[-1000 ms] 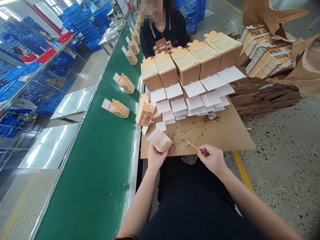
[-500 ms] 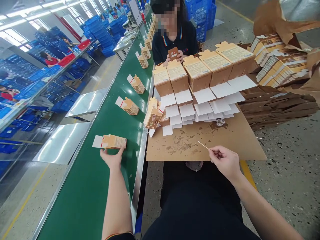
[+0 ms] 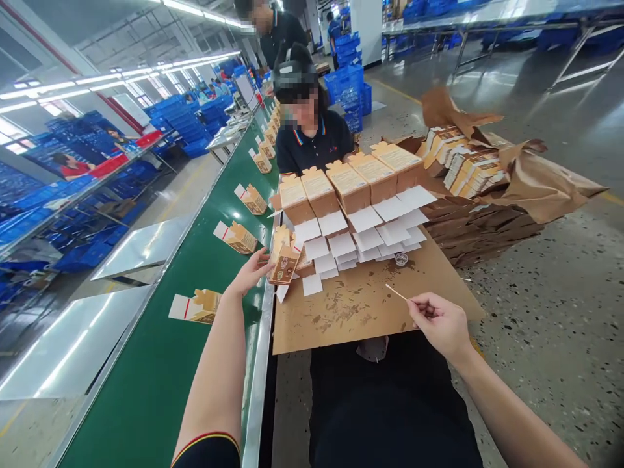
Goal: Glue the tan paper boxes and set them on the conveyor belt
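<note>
My left hand (image 3: 251, 273) reaches to a small brown carton (image 3: 285, 263) standing at the left edge of the cardboard sheet (image 3: 370, 305), fingers spread and touching its side. My right hand (image 3: 439, 323) hovers over the sheet's near right part, pinched on a thin wooden stick (image 3: 397, 292) that points up and left. A carton with a white flap (image 3: 195, 307) lies on the green conveyor belt (image 3: 185, 364), left of my left forearm. Rows of cartons with white flaps (image 3: 351, 227) stand at the sheet's far side.
More cartons (image 3: 236, 237) lie along the belt farther away. A person in a dark shirt (image 3: 314, 140) sits behind the carton rows. Stacks of flat cartons in brown paper (image 3: 487, 175) lie on the right. A small clear cup (image 3: 401, 259) sits on the sheet.
My left hand carried a carton from the sheet to the belt, let it go there, then moved right to the standing carton. My right hand kept the stick and stayed put.
</note>
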Available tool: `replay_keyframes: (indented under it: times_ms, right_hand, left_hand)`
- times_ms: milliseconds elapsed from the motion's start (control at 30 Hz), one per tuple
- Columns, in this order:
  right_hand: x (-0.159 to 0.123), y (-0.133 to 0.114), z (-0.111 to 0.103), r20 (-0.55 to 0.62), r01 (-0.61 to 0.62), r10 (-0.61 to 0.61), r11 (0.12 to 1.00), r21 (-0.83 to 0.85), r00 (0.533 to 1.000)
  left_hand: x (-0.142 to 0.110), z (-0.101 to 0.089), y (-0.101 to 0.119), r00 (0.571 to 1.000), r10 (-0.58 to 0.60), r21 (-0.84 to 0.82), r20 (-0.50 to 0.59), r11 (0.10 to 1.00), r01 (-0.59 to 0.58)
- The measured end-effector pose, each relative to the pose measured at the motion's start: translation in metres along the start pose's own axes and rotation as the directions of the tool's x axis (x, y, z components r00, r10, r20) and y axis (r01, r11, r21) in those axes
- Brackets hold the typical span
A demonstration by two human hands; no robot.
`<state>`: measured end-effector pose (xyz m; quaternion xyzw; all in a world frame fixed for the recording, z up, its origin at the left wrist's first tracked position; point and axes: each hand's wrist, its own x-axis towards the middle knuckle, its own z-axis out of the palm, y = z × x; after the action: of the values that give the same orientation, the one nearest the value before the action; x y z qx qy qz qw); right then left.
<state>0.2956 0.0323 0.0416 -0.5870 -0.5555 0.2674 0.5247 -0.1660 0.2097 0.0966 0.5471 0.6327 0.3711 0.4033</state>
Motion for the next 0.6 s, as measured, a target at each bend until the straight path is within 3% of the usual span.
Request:
replay_keyframes:
  times_ms: [100,233,400,500,600]
  right_hand:
    - [-0.004,-0.003,0.000,-0.007,-0.004,0.005,1.000,0.025,1.000]
    - [-0.002,-0.003,-0.010,-0.007,-0.024,0.024,1.000,0.013,1.000]
    - [0.019,0.002,-0.038,-0.088,-0.025,0.019,0.998,-0.065,0.996]
    - [0.031,0.002,-0.049,-0.140,-0.044,0.033,0.996,-0.078,0.990]
    - [0.033,-0.001,-0.049,-0.147,-0.071,0.058,0.994,-0.084,0.987]
  left_hand:
    - [-0.003,0.008,0.002,0.996,0.005,-0.001,0.084,1.000,-0.005]
    - [-0.040,0.012,-0.016,0.997,0.074,-0.027,-0.037,0.997,-0.075]
    - [-0.102,0.025,-0.046,0.991,0.059,-0.081,-0.118,0.994,-0.069]
    - [-0.133,0.040,-0.048,0.999,0.042,-0.110,-0.022,0.993,-0.044]
    - [-0.161,0.048,-0.043,0.988,-0.067,-0.064,0.141,0.995,0.077]
